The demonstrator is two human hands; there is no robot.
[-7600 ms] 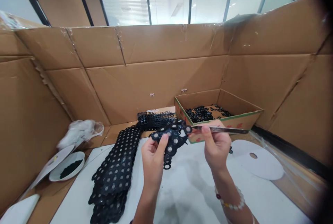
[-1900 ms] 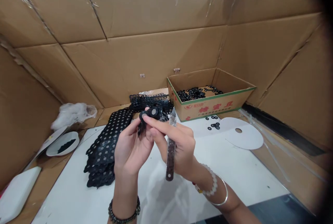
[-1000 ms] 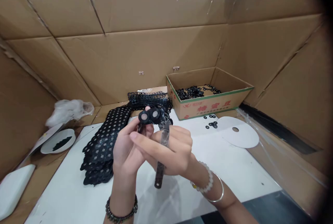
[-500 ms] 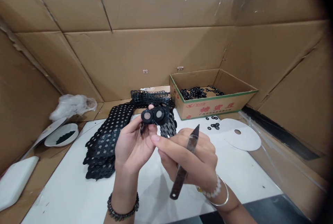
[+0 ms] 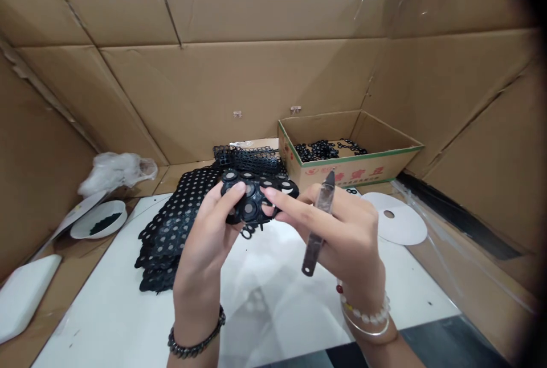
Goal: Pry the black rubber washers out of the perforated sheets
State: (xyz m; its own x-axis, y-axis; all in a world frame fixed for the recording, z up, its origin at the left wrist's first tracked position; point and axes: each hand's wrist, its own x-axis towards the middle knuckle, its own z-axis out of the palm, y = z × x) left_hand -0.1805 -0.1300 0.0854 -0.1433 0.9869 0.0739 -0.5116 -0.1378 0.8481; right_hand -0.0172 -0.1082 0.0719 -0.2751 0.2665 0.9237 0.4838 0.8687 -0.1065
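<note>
Between both hands is a folded black sheet of joined round pieces with grey centres (image 5: 249, 207). My left hand (image 5: 213, 217) is closed on its left part, thumb pressed on top. At the sheet's right part, the fingertips of my right hand (image 5: 342, 225) touch it. Tucked across the fingers of that hand are what look like tweezers (image 5: 317, 234), their dark pointed tip upward. Some fingertips are hidden behind the sheet. Left of the hands, a stack of similar dotted black sheets (image 5: 171, 231) lies on the white table top (image 5: 273, 322).
A cardboard box (image 5: 350, 171) with black ring pieces inside stands at the back right, near a white disc with a hole (image 5: 401, 223). Black openwork strips (image 5: 252, 157) lie at the back. On the left are a white bowl (image 5: 122, 225) and a plastic bag (image 5: 115, 173). Cardboard walls surround the table.
The black sheet is turned so that more round pieces face me. My left thumb has come onto its top; my right hand has moved up and right, fingertips now on the sheet.
</note>
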